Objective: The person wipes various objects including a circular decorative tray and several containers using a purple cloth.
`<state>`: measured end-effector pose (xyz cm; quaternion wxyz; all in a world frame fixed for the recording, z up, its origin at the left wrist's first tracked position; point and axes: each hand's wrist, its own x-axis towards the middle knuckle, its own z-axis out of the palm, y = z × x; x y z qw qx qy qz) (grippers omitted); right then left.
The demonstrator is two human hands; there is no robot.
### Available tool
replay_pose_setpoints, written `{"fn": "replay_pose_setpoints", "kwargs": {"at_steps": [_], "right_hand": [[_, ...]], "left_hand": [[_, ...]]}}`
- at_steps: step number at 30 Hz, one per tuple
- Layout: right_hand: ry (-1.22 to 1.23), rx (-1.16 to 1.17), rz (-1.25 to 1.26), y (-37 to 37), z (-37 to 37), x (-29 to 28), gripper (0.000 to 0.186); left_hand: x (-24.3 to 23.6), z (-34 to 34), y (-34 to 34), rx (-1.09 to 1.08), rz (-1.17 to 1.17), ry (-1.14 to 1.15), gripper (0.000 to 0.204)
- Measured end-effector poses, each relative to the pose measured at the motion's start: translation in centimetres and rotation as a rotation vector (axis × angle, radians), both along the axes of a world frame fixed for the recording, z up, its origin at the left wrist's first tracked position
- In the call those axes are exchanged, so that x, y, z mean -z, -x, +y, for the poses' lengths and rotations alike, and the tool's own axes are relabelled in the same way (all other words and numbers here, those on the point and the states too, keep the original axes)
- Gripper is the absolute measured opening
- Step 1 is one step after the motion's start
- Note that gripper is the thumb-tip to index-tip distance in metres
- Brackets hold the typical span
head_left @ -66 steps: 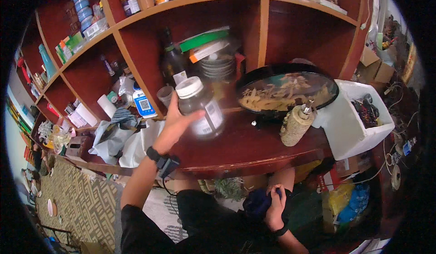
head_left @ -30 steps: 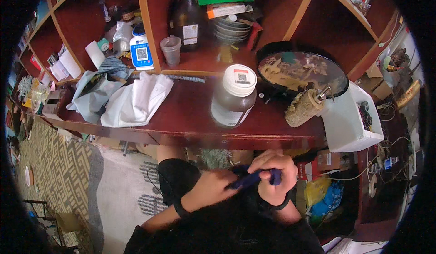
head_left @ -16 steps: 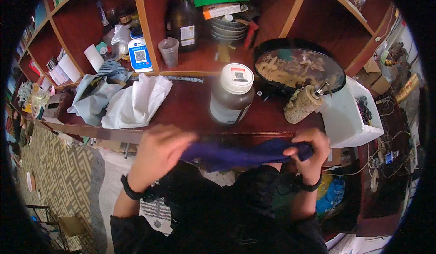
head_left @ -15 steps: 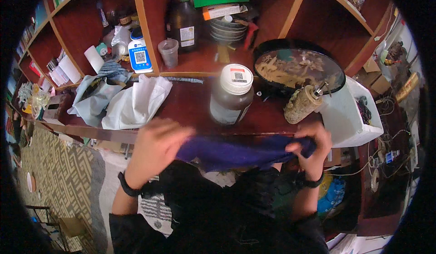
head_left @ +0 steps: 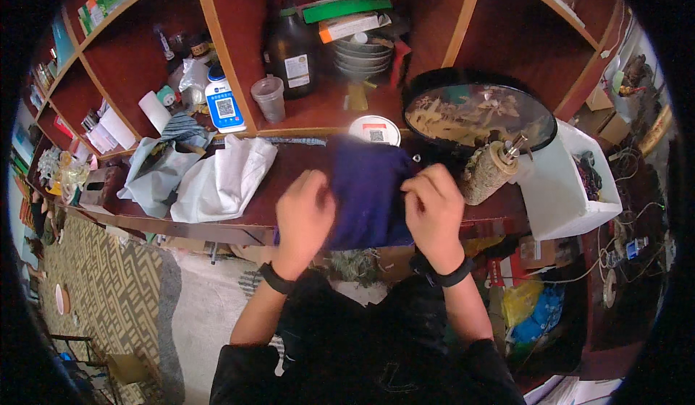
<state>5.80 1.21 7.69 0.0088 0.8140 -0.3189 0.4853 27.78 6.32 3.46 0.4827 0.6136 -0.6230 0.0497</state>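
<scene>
A dark purple cloth (head_left: pixel 369 195) hangs spread between my hands at the front of the dark red desk (head_left: pixel 293 160). My left hand (head_left: pixel 305 217) is closed on its left edge, and the fingers of my right hand (head_left: pixel 436 213) pinch its right edge. Behind the cloth stands a jar with a white lid (head_left: pixel 374 130); its body is hidden by the fabric. To the right of my right hand is a rough, bark-textured pump bottle (head_left: pixel 491 171).
A round black-rimmed tray (head_left: pixel 478 112) leans behind the pump bottle, with a white foam box (head_left: pixel 568 188) at right. White cloth bags (head_left: pixel 224 180) lie at left. The shelf holds a dark bottle (head_left: pixel 293 57), a plastic cup (head_left: pixel 268 99) and stacked bowls (head_left: pixel 362 59).
My hands have come closer together and risen toward the jar. The cloth, stretched sideways before, now hangs as a broad panel and covers the jar's body.
</scene>
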Motion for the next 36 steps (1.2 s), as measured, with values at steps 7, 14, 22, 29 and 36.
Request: {"fn": "replay_pose_setpoints", "kwargs": {"at_steps": [7,14,22,29,36], "right_hand": [[-0.461,-0.194,-0.259,-0.5,1.6,1.5,0.033],[-0.462,-0.165,-0.220,-1.5,2.9,2.7,0.087],[-0.294,-0.153,-0.086,-2.8,1.2,-0.2,0.084],[-0.242,-0.114,-0.138,-4.4,-0.3,-0.2,0.081],[-0.383,-0.155,-0.306,-6.2,-0.2,1.2,0.104]], "left_hand": [[1.8,1.2,1.3,0.319,0.591,-0.091,0.045],[-0.5,0.3,2.9,0.361,0.150,0.056,0.074],[-2.3,-4.6,2.3,0.527,0.531,0.118,0.077],[-4.5,-9.1,0.0,0.671,0.790,-0.028,0.056],[-3.1,-7.8,0.3,0.717,0.814,-0.113,0.071]]}}
